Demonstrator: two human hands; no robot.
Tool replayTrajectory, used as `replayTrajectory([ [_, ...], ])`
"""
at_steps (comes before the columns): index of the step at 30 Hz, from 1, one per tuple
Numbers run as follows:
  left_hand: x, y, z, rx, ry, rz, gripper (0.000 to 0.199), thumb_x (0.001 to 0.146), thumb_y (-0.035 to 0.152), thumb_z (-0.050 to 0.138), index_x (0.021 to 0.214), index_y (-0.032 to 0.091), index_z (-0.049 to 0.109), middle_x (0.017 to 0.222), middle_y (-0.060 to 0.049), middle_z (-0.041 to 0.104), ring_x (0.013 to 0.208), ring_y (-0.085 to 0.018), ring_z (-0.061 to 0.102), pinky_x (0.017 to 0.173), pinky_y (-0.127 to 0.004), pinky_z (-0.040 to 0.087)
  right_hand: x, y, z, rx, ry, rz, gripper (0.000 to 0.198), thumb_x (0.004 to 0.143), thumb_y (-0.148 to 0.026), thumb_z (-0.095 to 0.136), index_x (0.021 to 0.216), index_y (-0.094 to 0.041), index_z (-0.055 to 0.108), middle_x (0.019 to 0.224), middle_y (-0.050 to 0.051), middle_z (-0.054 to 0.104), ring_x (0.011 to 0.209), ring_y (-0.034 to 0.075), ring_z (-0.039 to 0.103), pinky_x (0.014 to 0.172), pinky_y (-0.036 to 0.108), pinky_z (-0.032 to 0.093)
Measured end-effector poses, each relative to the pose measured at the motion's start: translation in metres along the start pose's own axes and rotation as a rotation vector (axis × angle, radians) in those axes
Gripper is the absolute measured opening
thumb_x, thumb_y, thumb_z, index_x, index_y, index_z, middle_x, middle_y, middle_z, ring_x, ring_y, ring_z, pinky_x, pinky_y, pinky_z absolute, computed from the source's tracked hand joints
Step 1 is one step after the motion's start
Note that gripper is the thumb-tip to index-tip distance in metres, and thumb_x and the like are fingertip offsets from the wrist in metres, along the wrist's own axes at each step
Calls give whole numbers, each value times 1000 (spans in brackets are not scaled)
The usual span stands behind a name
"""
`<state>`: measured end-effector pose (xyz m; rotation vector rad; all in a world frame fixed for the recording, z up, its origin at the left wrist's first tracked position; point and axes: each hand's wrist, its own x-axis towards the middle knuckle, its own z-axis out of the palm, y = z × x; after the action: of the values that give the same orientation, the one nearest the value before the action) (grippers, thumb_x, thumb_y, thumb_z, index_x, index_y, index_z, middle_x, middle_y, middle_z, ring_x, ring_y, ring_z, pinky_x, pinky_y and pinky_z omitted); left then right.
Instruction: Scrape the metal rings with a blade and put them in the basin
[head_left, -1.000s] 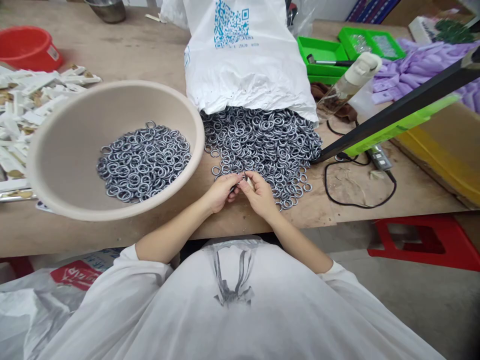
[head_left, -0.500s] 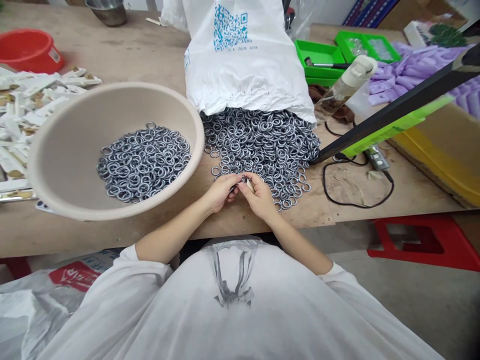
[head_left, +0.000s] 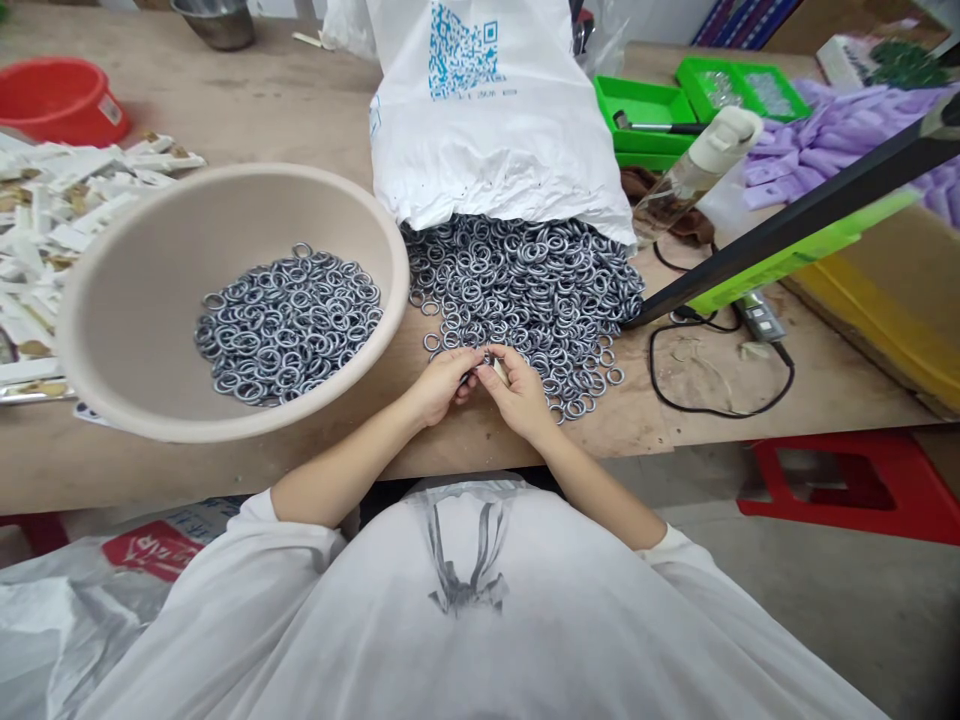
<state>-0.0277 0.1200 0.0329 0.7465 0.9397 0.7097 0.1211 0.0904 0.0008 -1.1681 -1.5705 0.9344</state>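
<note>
My left hand [head_left: 444, 385] and my right hand [head_left: 519, 392] meet at the near edge of a pile of grey rings [head_left: 529, 280] on the table. Pinched in my left fingers is a dark grey ring [head_left: 466, 378], mostly covered by them. My right hand is closed round a small pale, flat-looking piece [head_left: 500, 371]; its kind is hidden by the fingers. The fingertips of both hands are together at the ring. Left of them stands a wide beige basin [head_left: 150, 250] with many loose grey rings [head_left: 289, 325] heaped inside.
Behind the pile lies a white sack [head_left: 495, 150], its mouth over the rings. A black bar [head_left: 787, 215] slants up on the right, near a cable [head_left: 720, 412] and a bottle [head_left: 697, 165]. White pieces [head_left: 82, 190] and a red basin [head_left: 60, 100] are at left.
The view has shifted very slightly, most noticeably at the right side. Both hands stay in nearly the same place and grip.
</note>
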Motion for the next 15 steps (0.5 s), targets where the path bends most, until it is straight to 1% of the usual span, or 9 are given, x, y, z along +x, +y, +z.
replayTrajectory([
  [6, 0, 1, 1, 6, 5, -9, 20, 95, 24, 50, 78, 14, 45, 58, 3, 40, 43, -6, 31, 39, -18, 19, 0, -1, 0, 5, 6, -6, 33, 98, -46, 60, 116, -19, 61, 91, 2, 68, 80, 21, 63, 74, 34, 47],
  [15, 1, 0, -1, 3, 8, -11, 21, 95, 25, 51, 78, 14, 45, 59, 3, 40, 43, -6, 32, 39, -17, 19, 0, 0, 0, 9, 0, 22, 35, 97, -48, 60, 116, -19, 60, 91, 2, 68, 80, 22, 63, 74, 35, 48],
])
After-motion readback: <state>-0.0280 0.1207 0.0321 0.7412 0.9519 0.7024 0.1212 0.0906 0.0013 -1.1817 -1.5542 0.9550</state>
